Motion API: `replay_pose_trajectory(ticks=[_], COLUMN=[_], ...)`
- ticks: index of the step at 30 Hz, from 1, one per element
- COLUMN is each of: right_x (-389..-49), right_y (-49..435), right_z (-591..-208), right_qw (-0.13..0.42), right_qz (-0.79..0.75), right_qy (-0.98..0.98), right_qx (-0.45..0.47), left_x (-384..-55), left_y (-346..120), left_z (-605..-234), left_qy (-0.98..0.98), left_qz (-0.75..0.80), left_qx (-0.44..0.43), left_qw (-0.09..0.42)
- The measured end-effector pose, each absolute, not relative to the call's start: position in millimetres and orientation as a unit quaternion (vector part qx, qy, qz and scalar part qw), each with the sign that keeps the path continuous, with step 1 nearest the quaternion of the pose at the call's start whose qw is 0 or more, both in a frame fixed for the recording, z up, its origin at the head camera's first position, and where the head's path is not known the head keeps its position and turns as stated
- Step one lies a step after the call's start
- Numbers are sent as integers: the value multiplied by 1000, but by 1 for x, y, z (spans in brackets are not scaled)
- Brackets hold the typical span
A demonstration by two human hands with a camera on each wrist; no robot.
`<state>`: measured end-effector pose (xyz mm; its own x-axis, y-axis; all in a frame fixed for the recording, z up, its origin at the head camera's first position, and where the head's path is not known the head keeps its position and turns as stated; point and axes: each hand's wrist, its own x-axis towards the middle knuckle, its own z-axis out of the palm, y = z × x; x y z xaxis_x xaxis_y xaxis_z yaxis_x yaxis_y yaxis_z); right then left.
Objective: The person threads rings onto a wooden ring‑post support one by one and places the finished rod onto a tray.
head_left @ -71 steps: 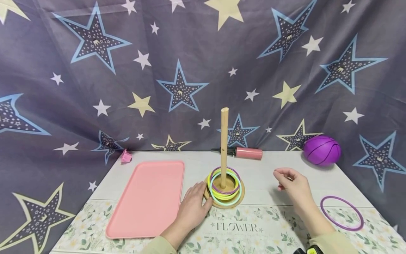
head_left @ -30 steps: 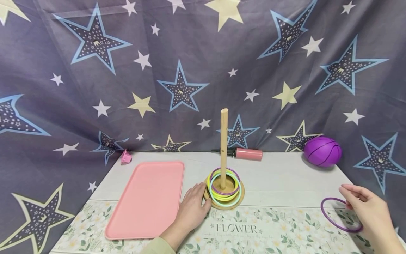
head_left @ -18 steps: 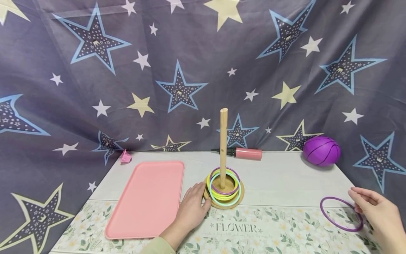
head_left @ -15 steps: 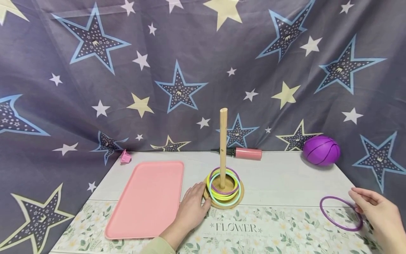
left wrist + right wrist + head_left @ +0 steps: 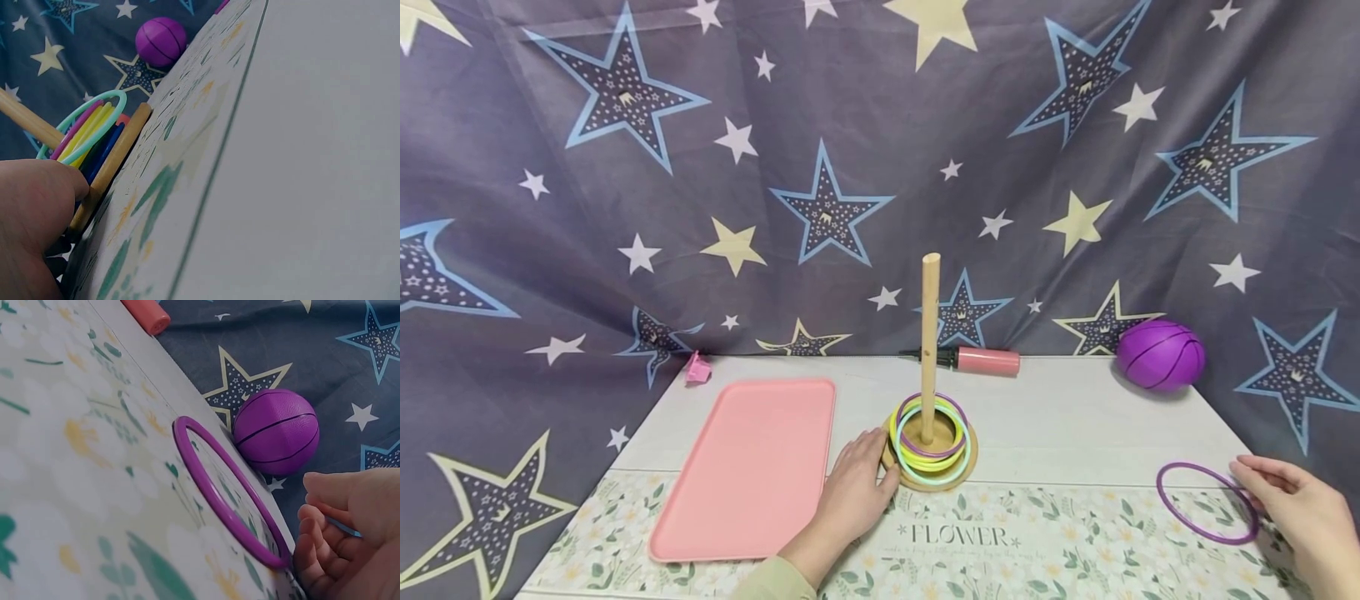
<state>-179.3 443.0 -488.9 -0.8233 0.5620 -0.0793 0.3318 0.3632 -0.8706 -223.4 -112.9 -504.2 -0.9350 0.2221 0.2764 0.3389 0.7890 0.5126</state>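
Observation:
A wooden peg (image 5: 930, 333) stands upright on a round wooden base (image 5: 974, 451). Yellow, purple and mint-green rings lie stacked around its foot, and the left wrist view also shows a dark blue ring (image 5: 105, 157) low in the stack. My left hand (image 5: 853, 492) rests against the base's left side, fingers extended, thumb touching the edge. To the right, a single purple ring (image 5: 1176, 511) lies flat on the table. My right hand (image 5: 1300, 508) is beside that ring's right edge, fingers loosely bent and nothing between them; in the right wrist view its fingertips (image 5: 306, 547) are close to the rim.
A pink tray (image 5: 752, 475) lies left of my left hand. Along the back are a small pink object (image 5: 697, 369), a pink-and-black hand pump (image 5: 988, 361) and a purple ball (image 5: 1161, 357). A star-patterned cloth (image 5: 880, 167) hangs behind the table (image 5: 1060, 433).
My right hand has moved from the table's middle right over to the loose purple ring, then slightly lower at its right edge. My left hand and the stand have stayed put.

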Motion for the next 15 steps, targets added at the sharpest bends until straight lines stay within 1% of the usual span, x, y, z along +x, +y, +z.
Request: replay_pose_trajectory(ticks=[4, 15], right_x=[-178, -179], right_y=[448, 449], right_z=[-493, -496], right_qw=[105, 106], right_qz=[492, 448], right_qy=[-822, -852], right_qx=[-268, -249], left_x=[-224, -222], left_y=[-112, -113], left_z=[-503, -503], left_qy=[-940, -941], left_qz=[-287, -288], left_qx=[-149, -147], left_qw=[104, 98])
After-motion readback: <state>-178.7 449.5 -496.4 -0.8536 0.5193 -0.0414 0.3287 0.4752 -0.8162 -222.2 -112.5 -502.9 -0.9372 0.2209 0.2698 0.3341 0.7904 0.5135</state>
